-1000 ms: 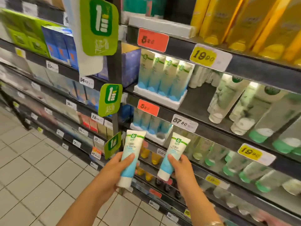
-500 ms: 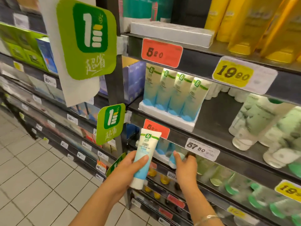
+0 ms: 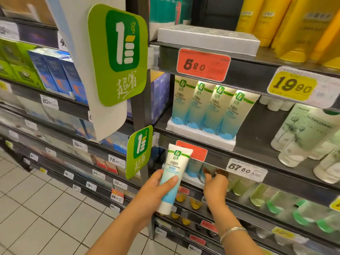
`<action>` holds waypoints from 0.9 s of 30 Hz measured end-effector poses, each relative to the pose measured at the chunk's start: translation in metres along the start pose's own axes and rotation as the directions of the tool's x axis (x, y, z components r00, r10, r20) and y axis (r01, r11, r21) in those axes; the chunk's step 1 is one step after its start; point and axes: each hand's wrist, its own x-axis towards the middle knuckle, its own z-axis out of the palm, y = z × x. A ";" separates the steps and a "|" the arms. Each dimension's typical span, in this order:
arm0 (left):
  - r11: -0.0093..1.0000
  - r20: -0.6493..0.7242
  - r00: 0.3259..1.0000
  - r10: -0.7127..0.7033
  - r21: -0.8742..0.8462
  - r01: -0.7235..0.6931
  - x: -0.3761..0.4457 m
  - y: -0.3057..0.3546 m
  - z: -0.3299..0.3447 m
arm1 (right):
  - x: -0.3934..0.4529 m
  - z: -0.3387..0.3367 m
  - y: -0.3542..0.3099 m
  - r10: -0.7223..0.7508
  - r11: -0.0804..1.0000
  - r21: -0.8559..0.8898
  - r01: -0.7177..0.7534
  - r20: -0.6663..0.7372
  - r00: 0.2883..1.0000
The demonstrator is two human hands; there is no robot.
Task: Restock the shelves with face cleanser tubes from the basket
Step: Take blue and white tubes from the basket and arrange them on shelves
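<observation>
Dark metal shelves (image 3: 257,159) fill the frame, running off to the left above a pale tiled floor (image 3: 36,208). Up top, a big green promo sign (image 3: 117,54) hangs off the upright, with a smaller green sign (image 3: 138,151) lower down. On the middle shelf, a row of four face cleaner tubes (image 3: 211,107) stands cap-down in a white tray (image 3: 200,137), under a red price tag (image 3: 203,64) reading 5.20. Green-capped tubes (image 3: 301,133) lean just beside them to the right.

Down front, the left hand (image 3: 156,192) grips a face cleanser tube (image 3: 172,179), fingers and thumb wrapped round its middle, white cap pointing down, held in front of the shelf edge. The right hand (image 3: 215,184) reaches under the 57.50 price tag (image 3: 246,170) into the lower shelf, beside the blue tubes there; its fingers are curled, but what they hold, if anything, is blurred and hidden, so I cannot tell. A silver bracelet (image 3: 232,231) sits on that wrist.
</observation>
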 end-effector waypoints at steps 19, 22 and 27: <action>1.000 0.131 0.991 0.021 -0.026 -0.018 -0.002 0.013 -0.003 | -0.013 -0.019 -0.008 0.167 0.963 -0.243 -0.121 0.176 0.970; 1.000 0.158 0.987 0.022 -0.025 -0.018 -0.007 0.013 -0.004 | -0.035 -0.038 -0.023 0.126 0.983 -0.161 -0.088 0.241 0.962; 0.997 0.228 0.971 0.075 0.008 -0.079 -0.022 0.021 -0.004 | -0.079 -0.076 -0.070 -0.052 0.996 0.087 0.025 0.316 0.947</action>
